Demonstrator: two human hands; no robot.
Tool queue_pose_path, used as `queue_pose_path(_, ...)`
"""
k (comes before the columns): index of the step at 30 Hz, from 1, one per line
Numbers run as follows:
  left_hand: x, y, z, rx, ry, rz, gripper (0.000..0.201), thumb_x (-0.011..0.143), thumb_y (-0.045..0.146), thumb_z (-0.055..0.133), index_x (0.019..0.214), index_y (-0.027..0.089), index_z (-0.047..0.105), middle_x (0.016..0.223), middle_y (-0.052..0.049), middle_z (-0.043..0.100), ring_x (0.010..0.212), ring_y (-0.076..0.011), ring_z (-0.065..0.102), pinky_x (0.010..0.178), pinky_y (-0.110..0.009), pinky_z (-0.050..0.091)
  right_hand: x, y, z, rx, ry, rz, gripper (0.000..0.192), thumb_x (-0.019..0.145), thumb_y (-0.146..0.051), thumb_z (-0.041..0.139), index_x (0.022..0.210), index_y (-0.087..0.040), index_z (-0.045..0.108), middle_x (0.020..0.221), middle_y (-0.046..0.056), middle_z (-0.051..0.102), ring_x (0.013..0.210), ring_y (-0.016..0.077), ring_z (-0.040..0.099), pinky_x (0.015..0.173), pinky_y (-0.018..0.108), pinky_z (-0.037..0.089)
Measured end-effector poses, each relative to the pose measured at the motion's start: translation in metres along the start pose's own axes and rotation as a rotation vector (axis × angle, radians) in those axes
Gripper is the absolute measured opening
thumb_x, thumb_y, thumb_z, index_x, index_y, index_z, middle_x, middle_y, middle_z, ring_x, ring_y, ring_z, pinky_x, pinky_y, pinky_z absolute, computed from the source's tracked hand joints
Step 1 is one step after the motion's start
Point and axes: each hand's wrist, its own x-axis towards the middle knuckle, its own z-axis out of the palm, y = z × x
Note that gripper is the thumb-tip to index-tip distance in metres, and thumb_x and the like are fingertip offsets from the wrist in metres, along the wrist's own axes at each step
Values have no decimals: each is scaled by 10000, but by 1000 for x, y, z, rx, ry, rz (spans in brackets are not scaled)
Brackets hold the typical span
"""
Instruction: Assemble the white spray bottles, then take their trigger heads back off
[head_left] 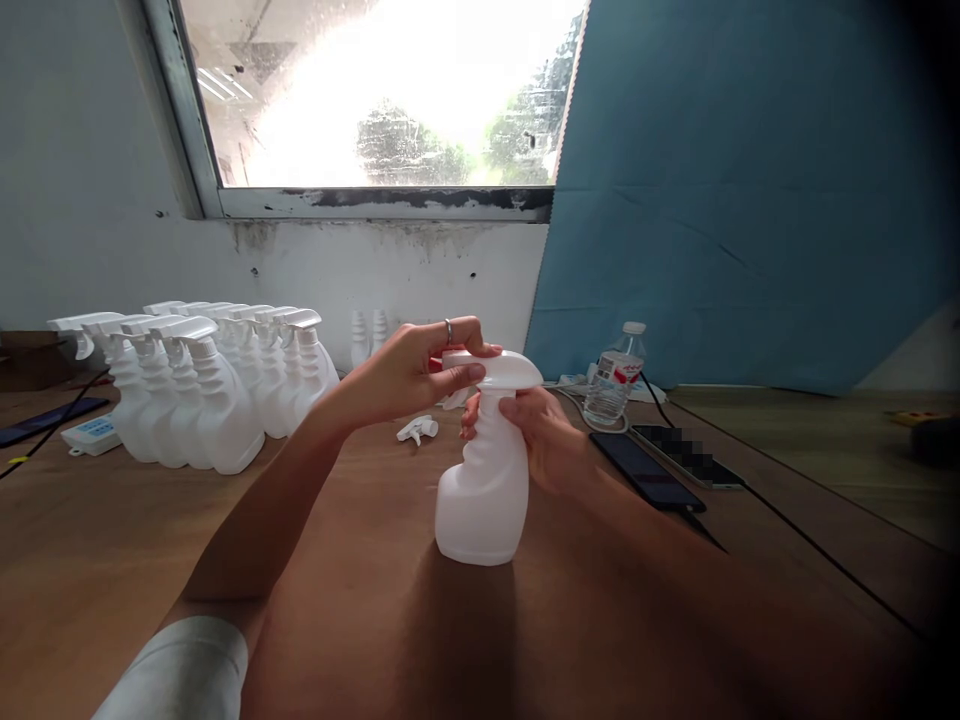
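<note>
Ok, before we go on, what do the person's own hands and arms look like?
Both are gloveless. The left hand wears a silver-coloured ring; a pale sleeve covers that arm higher up. The right hand is partly hidden; no sleeve shows there.

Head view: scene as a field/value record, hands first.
left hand: thumb and fingers on the spray head
right hand: around the neck of the held bottle
held bottle: white, upright, spray head atop its neck
trigger piece: white, loose on the table
left side: grouped white spray bottles, standing
right side: clear labelled bottle, two phones
</note>
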Motion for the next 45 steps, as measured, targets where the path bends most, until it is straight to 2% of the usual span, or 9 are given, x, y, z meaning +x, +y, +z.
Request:
queue_pose_path(3, 0, 0, 0, 8, 0, 13, 187, 885, 305, 582, 797, 162, 499, 974, -58, 675, 871, -159, 659, 610, -205, 469, 0, 1, -2, 22, -8, 9, 276, 739, -361, 736, 856, -128, 644, 806, 81, 657, 671, 169, 629, 566, 280, 530)
queue_pose_path(7, 0, -1, 0, 2, -10, 11, 179, 891, 308, 574, 812, 163, 506, 993, -48, 682, 681, -91, 600, 579, -206, 453, 0, 2, -3, -63, 34, 35, 238, 739, -298, 758, 857, -130, 636, 756, 55, 643, 646, 145, 615, 568, 258, 519)
queue_pose_path(10, 0, -1, 1, 15, -4, 9, 186, 893, 301, 572, 794, 165, 493, 980, -35, 683, 593, -57, 524, 561, -203, 433, 0, 0, -2, -16, 17, 9, 261, 740, -329, 745, 885, -146, 628, 780, 56, 647, 658, 158, 619, 566, 272, 524)
queue_pose_path(14, 0, -1, 0, 7, -4, 18, 194, 888, 298, 575, 787, 165, 476, 978, -43, 677, 613, -65, 531, 547, -197, 415, 0, -1, -3, 45, -13, 21, 298, 753, -404, 701, 861, -133, 638, 816, 89, 664, 670, 183, 639, 563, 290, 535)
queue_pose_path(20, 0, 1, 0, 4, -11, 1, 183, 888, 318, 572, 804, 169, 505, 963, -39, 674, 564, -57, 482, 519, -205, 401, 1, 1, -2, -3, 46, 31, 326, 705, -312, 775, 941, -151, 619, 811, 64, 663, 665, 157, 630, 564, 258, 530)
queue_pose_path(28, 0, -1, 0, 15, -3, 8, 201, 884, 337, 571, 801, 169, 496, 961, -62, 677, 729, -121, 617, 593, -212, 453, -1, -3, -2, 49, -24, 25, 250, 756, -353, 713, 814, -118, 649, 834, 98, 671, 676, 175, 640, 576, 281, 544)
queue_pose_path(34, 0, 2, 1, 27, 6, 5, 192, 884, 324, 572, 803, 163, 507, 1028, -67, 685, 723, -109, 602, 633, -223, 471, 1, 2, -6, -27, -16, 25, 252, 752, -333, 740, 861, -124, 649, 791, 72, 660, 655, 140, 616, 574, 241, 518)
queue_pose_path(40, 0, 0, 1, 27, 2, 13, 190, 886, 328, 568, 804, 171, 501, 894, -53, 679, 795, -145, 644, 648, -223, 485, -1, -2, -3, -3, -29, 14, 330, 763, -441, 696, 865, -132, 639, 884, 119, 679, 746, 204, 654, 595, 298, 545)
queue_pose_path(45, 0, 2, 2, 24, 16, 12, 195, 877, 326, 580, 800, 163, 505, 1030, -79, 683, 761, -126, 619, 636, -222, 481, -2, 4, -4, -18, -7, -11, 383, 745, -473, 724, 892, -132, 627, 878, 123, 677, 773, 222, 662, 569, 298, 544)
